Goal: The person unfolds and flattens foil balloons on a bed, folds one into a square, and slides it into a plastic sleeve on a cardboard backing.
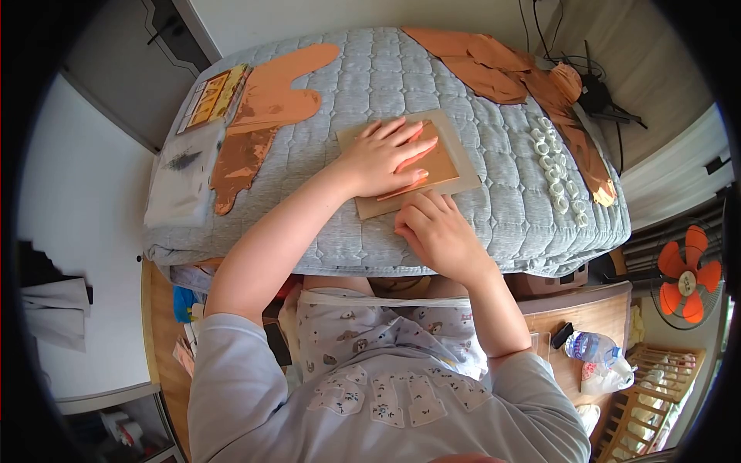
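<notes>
My left hand point(386, 158) lies flat with its fingers spread on an orange-brown sheet point(441, 168). That sheet rests on a larger grey-beige board point(468, 171) on the quilted mattress. Just below the board's near edge is my right hand point(436, 228), its fingers curled in toward the sheet's near edge. Whatever those fingers hold, if anything, is hidden.
Copper-coloured pieces lie on the mattress point(363, 92) at left point(270, 85) and right point(478, 65). White rings point(557, 174) sit at the right. A picture booklet point(208, 100) and plastic bag point(181, 177) are at left. A bottle point(593, 347) and an orange fan point(687, 282) are lower right.
</notes>
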